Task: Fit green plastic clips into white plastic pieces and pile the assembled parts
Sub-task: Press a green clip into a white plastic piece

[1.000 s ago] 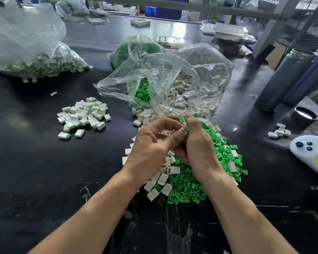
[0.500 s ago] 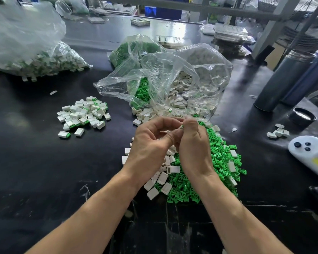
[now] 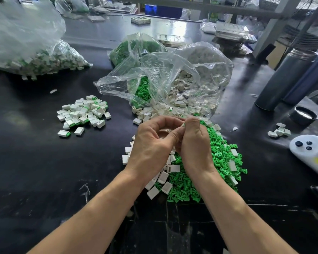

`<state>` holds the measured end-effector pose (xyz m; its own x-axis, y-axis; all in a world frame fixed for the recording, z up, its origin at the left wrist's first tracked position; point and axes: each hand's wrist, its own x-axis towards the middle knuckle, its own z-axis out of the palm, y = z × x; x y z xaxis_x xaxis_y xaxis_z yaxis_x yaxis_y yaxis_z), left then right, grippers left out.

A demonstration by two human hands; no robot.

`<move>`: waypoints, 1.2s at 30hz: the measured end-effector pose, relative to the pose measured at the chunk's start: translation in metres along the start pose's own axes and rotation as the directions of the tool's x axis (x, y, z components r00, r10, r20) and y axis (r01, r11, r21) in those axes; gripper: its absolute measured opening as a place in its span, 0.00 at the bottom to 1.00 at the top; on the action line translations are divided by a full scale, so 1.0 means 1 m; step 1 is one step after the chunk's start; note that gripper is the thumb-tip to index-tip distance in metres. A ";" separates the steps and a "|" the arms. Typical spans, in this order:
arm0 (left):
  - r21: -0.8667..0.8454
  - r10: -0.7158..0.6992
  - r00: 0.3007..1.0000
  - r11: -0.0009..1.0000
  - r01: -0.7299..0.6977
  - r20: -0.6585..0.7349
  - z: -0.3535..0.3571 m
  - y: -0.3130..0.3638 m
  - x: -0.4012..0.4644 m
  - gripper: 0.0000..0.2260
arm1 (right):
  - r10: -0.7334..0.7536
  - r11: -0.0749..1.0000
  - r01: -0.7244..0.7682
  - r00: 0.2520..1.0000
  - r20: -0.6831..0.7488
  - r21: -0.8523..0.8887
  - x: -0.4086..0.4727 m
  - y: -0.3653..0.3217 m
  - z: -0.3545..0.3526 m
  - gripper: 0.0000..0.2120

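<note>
Both hands are bunched together over the loose heaps: a small part is pinched between left hand (image 3: 154, 143) and right hand (image 3: 193, 143), though what's clamped can't really be made out. A modest pile (image 3: 84, 114) of a few dozen finished parts is stacked to the left. Loads left: hundreds of clips (image 3: 222, 162), dozens of white pieces (image 3: 165, 176), plus two bags (image 3: 173, 74) still to be emptied.
</note>
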<state>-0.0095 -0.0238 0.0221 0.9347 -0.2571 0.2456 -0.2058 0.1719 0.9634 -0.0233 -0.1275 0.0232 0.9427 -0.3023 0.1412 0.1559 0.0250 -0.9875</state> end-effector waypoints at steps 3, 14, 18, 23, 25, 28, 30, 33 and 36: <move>0.016 0.006 1.000 1.000 -0.006 0.004 -0.001 0.000 0.000 0.02 | 0.012 1.000 -0.012 1.000 -0.008 -0.015 0.001 0.002 0.001 0.24; -0.003 -0.003 1.000 1.000 0.003 -0.001 -0.002 -0.001 0.001 0.04 | 0.008 1.000 -0.008 1.000 -0.018 -0.005 0.000 0.002 0.002 0.28; 0.051 -0.023 0.999 0.998 0.025 -0.028 -0.007 -0.004 0.003 0.04 | -0.024 0.997 0.023 1.000 -0.006 -0.080 0.002 0.004 -0.011 0.30; 0.116 -0.020 0.995 0.993 0.032 -0.098 -0.014 -0.004 0.005 0.05 | -0.140 0.979 0.146 0.989 0.052 -0.143 0.005 0.001 -0.025 0.15; 0.162 -0.019 0.994 0.986 0.036 -0.106 -0.017 -0.003 0.007 0.07 | -0.149 0.966 0.168 0.983 0.108 -0.198 0.007 0.001 -0.027 0.06; 0.182 -0.025 0.994 0.982 0.044 -0.105 -0.019 -0.004 0.006 0.10 | -0.114 0.948 0.141 0.987 0.112 -0.286 0.008 0.003 -0.027 0.02; 0.214 -0.027 0.995 0.976 0.046 -0.092 -0.019 -0.004 0.005 0.12 | -0.092 0.944 0.114 0.992 0.086 -0.309 0.008 0.004 -0.027 0.02; 0.400 0.044 0.999 0.916 -0.031 -0.024 -0.021 -0.006 0.004 0.09 | -0.076 0.937 0.085 0.996 0.039 -0.340 0.008 0.006 -0.027 0.04; 0.563 0.133 0.991 0.819 -0.113 0.005 -0.026 -0.008 0.005 0.07 | -0.074 0.927 0.081 0.997 0.033 -0.367 0.008 0.007 -0.025 0.05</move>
<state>0.0047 -0.0015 0.0133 0.8975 -0.2365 0.3722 -0.4371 -0.3653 0.8219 -0.0221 -0.1537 0.0155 0.9376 -0.2721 0.2166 0.1127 -0.3513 -0.9294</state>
